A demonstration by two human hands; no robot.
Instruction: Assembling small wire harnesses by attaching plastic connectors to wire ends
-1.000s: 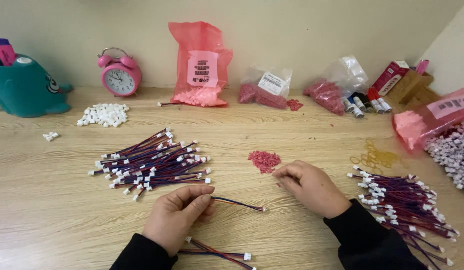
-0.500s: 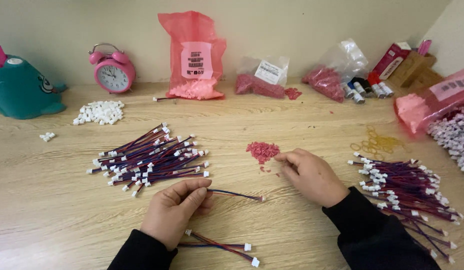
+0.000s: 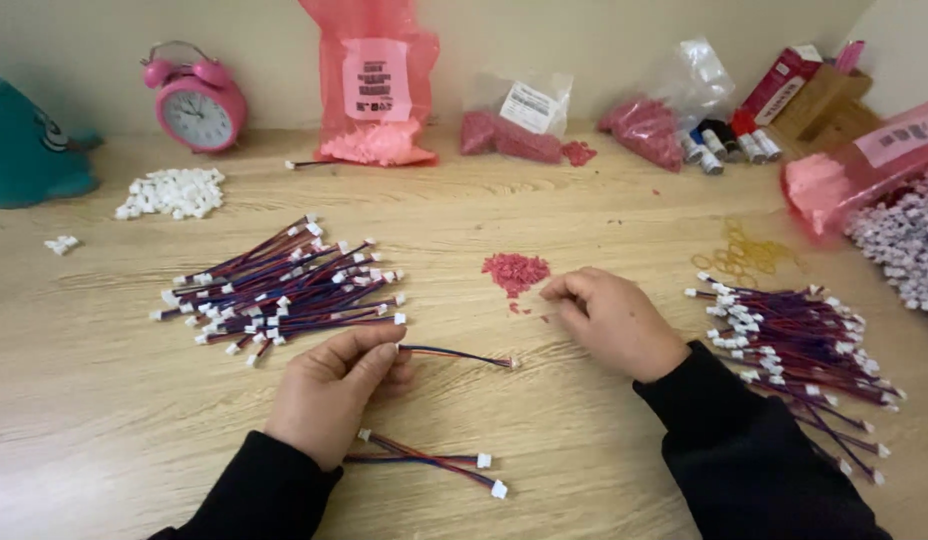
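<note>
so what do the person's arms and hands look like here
Both hands are bare: no gloves, and no rings or watch that I can see. The left hand and the right hand each come out of a long black sleeve that reaches the wrist. The left sleeve and right sleeve are plain dark fabric, with no markings.

A pale, matt wood-grain tabletop (image 3: 544, 200) carries thin red-and-blue plastic-sheathed wires (image 3: 284, 290) tipped with small white plastic connectors; glossy, crinkled pink plastic bags (image 3: 374, 80) stand behind, beside a shiny pink alarm clock (image 3: 196, 98). Black cloth sleeves (image 3: 754, 450) look soft and matt.
</note>
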